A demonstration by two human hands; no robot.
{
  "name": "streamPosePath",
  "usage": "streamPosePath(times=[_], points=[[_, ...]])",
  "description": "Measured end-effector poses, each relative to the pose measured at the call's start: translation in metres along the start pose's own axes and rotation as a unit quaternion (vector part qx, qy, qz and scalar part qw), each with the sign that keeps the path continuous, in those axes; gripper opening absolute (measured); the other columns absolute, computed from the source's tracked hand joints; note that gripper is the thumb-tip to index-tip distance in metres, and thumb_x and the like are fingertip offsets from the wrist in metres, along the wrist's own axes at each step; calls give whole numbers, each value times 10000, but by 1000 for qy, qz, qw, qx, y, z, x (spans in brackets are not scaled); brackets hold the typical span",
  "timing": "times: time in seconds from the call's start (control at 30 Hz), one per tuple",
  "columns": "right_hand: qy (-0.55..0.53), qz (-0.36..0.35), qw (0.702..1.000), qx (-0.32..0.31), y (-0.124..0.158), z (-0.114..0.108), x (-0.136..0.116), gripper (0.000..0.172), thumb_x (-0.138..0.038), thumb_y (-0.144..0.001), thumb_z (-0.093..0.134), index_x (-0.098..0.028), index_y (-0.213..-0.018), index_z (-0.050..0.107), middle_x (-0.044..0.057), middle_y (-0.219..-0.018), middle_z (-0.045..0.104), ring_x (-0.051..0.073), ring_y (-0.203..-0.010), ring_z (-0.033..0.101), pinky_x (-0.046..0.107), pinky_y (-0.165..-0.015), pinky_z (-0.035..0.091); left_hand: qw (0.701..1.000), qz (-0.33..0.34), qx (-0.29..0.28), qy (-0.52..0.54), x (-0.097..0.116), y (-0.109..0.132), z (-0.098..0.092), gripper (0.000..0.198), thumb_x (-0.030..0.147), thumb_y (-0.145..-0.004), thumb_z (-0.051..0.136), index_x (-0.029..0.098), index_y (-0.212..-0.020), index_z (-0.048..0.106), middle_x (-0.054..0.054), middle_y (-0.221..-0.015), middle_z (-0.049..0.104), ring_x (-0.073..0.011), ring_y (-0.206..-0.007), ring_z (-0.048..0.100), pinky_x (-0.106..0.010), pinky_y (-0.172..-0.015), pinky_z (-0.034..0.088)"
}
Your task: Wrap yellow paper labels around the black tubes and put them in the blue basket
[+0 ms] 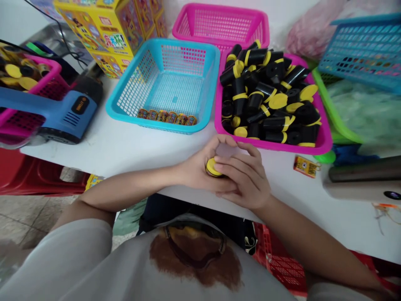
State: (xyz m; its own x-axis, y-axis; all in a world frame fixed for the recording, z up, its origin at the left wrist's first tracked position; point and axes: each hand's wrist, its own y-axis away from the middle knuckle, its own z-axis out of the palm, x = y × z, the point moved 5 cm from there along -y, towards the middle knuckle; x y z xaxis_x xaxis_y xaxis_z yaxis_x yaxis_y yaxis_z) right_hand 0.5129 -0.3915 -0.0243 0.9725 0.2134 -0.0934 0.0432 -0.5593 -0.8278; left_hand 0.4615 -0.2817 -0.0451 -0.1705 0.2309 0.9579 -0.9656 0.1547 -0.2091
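Observation:
My left hand (200, 167) and my right hand (246, 177) meet at the near edge of the white table (131, 146). Together they are closed round a small black cylinder with a yellow cap (213, 168); only its yellow end shows between the fingers. Just beyond my hands stands a pink basket (322, 140) heaped with several black cylinders with yellow caps (269, 104). To its left a blue basket (125, 100) holds a row of small wrapped pieces (167, 116) along its near wall.
An empty pink basket (219, 21) stands at the back. Yellow printed boxes (109, 33) are at the back left. A blue heat gun (65, 115) lies left. A small yellow label (306, 166) lies right of my hands. Green and blue baskets (366, 50) stand right.

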Motion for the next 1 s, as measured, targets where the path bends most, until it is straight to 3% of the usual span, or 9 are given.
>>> streamPosePath(times=[0.1,0.23,0.3,0.4,0.5,0.6,0.73,0.87,1.0], points=[[50,-32,998,3,1,-2,-4,244,-399,-1082,530,-336,-1253,692,-13,-1152,787,183,-941,666,478,-1204,518,999,31,9,-9,1,-1,-1,621,159,-790,760,297,-1135,262,179,-614,474,-77,-420,510,-202,-423,439],[126,-92,988,17,0,-2,-9,225,-133,-982,646,-306,-1083,748,-13,-1097,775,181,-884,563,476,-1263,452,973,91,173,-125,-1,7,-8,612,123,-771,758,299,-1117,284,151,-635,447,-93,-501,526,-193,-446,424],[133,-99,986,21,-1,-1,-10,233,-93,-963,650,-283,-1057,747,-8,-1085,765,183,-876,532,468,-1277,431,959,101,217,-154,-1,10,-9,619,137,-787,754,301,-1152,282,131,-666,471,-109,-548,562,-200,-470,438],[95,-37,994,36,-1,-3,-4,179,-265,-1036,607,-245,-1172,721,25,-1087,774,203,-905,565,474,-1215,491,977,108,152,-108,3,4,-5,632,178,-834,762,306,-1203,265,147,-649,430,-88,-496,521,-188,-454,405],[52,25,997,46,2,-6,3,346,-442,-1043,587,-233,-1312,651,55,-1086,780,235,-961,644,477,-1112,561,995,77,54,-26,3,-6,2,621,289,-882,783,309,-1220,262,127,-722,496,-81,-527,571,-207,-505,497],[42,36,998,37,2,-6,7,396,-465,-1045,563,-243,-1373,587,62,-1122,774,244,-996,695,481,-1046,600,996,72,46,12,2,-10,4,639,359,-871,813,313,-1205,271,78,-876,568,-86,-665,650,-220,-610,568],[65,24,997,14,-2,-8,10,383,-441,-1012,626,-296,-1362,574,53,-1141,758,247,-1030,715,485,-980,620,991,97,83,-39,2,-6,-2,542,272,-929,716,307,-1234,269,121,-746,479,-71,-551,569,-194,-532,497],[-71,104,990,-64,-2,-6,17,461,-436,-920,704,-282,-1346,619,108,-1301,677,279,-1128,683,508,-960,602,949,128,155,-245,0,4,-26,648,246,-913,708,255,-1351,231,121,-702,499,-90,-493,548,-191,-471,406],[-247,322,911,-74,8,0,31,421,-296,-884,776,-273,-1293,678,47,-1072,702,161,-803,678,349,-713,623,858,121,152,-476,-6,11,-34,640,425,-988,630,171,-1433,246,-37,-906,709,-167,-615,682,-255,-539,494]])
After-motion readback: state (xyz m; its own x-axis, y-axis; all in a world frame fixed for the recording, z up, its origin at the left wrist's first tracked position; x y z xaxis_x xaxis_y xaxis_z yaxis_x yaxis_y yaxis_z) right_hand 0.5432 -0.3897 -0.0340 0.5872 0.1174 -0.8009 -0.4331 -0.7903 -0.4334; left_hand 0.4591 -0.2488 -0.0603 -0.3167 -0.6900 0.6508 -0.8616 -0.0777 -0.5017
